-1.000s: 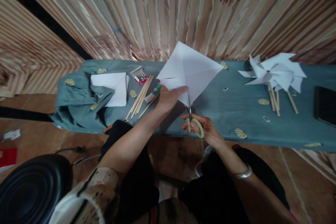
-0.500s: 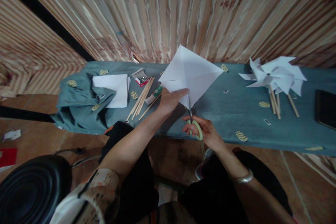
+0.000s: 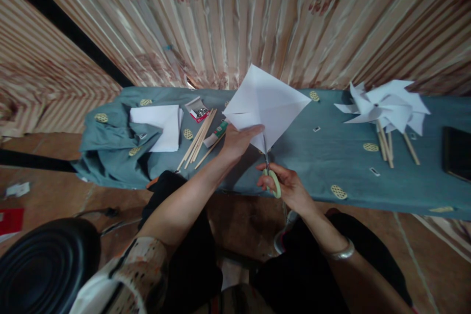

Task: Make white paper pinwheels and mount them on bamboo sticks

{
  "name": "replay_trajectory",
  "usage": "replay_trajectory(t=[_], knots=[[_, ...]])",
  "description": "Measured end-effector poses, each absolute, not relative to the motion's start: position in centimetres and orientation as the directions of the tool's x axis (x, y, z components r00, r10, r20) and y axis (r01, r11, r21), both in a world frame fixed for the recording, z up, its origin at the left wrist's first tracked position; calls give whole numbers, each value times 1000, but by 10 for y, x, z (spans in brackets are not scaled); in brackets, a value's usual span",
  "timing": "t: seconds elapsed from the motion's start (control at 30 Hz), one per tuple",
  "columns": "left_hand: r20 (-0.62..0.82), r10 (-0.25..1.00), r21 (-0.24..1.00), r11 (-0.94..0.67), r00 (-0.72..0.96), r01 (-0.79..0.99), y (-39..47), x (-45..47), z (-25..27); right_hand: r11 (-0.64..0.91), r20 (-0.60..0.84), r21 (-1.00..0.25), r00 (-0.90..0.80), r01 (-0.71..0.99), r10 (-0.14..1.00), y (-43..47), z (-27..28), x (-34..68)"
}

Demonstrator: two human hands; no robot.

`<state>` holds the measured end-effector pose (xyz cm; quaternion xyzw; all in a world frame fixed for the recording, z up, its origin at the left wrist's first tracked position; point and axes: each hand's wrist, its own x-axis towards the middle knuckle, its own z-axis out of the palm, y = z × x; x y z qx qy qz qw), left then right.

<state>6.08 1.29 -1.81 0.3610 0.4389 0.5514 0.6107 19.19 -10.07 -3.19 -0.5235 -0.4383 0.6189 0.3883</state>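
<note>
A square of white paper (image 3: 274,95), turned corner-up and creased along its diagonals, is held over the cloth-covered table by my left hand (image 3: 241,140). My thumb lies on top of the sheet near its lower corner. A slit shows in the paper's left side. My right hand (image 3: 285,184) grips scissors (image 3: 272,181) by their pale green handles. Their blades point away from me and meet the sheet at its lower corner, just beside my left thumb. The fingers under the paper are hidden.
Left on the table (image 3: 305,167) lie folded white paper (image 3: 158,125), thin wooden sticks (image 3: 198,137), an open box of metal pins (image 3: 198,110) and a green-white box (image 3: 217,133). Paper pinwheels (image 3: 386,103) on sticks lie right, beside a dark flat object (image 3: 456,149). A round black stool (image 3: 47,265) stands lower left.
The scissors' handles have come closer together and shifted slightly left with my right hand. The paper has tilted a little; my left hand stays almost in place.
</note>
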Motion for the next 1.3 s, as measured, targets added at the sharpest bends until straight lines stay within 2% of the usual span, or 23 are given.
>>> replay_trajectory(t=[0.83,1.03,1.3], knots=[[-131,991,905,120,0,-409,14,62,-14,-317,-316,-948,-97,-2,944,-99,-33,190],[-119,993,953,117,9,-280,15,59,-16,-297,-293,-955,-98,-20,951,-99,-38,192],[-77,994,971,91,73,-220,16,57,-23,-307,-305,-952,-93,-13,948,-99,-39,193]])
